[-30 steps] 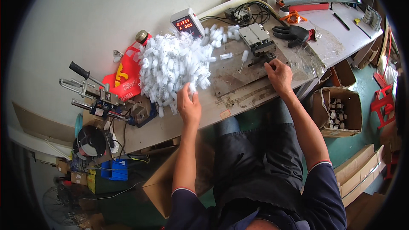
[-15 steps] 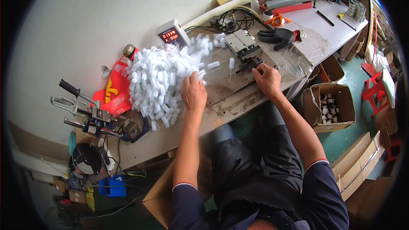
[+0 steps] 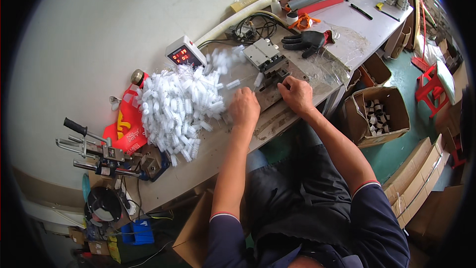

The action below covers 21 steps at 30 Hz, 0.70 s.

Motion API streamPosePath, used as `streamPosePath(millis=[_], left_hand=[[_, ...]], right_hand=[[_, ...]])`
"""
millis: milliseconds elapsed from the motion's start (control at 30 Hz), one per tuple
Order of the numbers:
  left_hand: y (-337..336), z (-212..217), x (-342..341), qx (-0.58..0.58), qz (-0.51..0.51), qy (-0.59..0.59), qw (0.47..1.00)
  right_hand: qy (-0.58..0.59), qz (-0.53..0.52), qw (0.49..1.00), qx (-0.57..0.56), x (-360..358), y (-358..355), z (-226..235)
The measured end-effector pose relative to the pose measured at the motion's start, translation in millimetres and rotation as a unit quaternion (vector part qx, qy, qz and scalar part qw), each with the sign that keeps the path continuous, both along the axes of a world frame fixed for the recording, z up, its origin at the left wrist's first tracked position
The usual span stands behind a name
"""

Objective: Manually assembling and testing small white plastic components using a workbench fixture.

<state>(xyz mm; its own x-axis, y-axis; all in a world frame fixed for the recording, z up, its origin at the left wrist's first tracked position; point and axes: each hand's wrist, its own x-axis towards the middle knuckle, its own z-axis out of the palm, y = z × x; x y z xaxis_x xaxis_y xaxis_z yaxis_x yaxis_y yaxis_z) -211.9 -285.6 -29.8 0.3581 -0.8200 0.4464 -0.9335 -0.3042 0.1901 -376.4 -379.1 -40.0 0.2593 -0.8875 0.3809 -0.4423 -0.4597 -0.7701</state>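
Just right of a large pile of small white bristle brushes [image 3: 173, 111], my left hand [image 3: 244, 106] hovers over the bench with fingers curled together. Motion blurs its fingertips, and whatever they may hold is hidden. My right hand [image 3: 297, 95] is closed at the front of a small metal clamping fixture [image 3: 267, 57], thumb and forefinger pinched by its lower block. What that pinch holds cannot be made out. A single white brush [image 3: 259, 80] leans beside the fixture, between my two hands. Another loose brush [image 3: 232, 84] lies near the pile.
A counter box with red digits [image 3: 185, 53] stands behind the pile. A black glove [image 3: 307, 43] lies beyond the fixture. At left is a lever press [image 3: 111, 156], with a red bag [image 3: 130, 124] near it. A cardboard box of small parts [image 3: 377, 119] sits on the floor at right.
My left hand has moved right, from the edge of the brush pile toward the fixture. My right hand stays at the fixture. The whole view has shifted slightly.
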Motion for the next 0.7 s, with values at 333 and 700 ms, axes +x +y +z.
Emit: streamPosePath(millis=[333, 700], left_hand=[[26, -4, -41, -0.108, -0.054, 0.360, 0.925], [27, -3, -73, -0.076, -0.060, 0.547, 0.832]], right_hand=[[-0.093, 0.179, 0.979, 0.029, -8, 7, 2], [-0.152, 0.139, 0.939, 0.276, -23, 10, 7]])
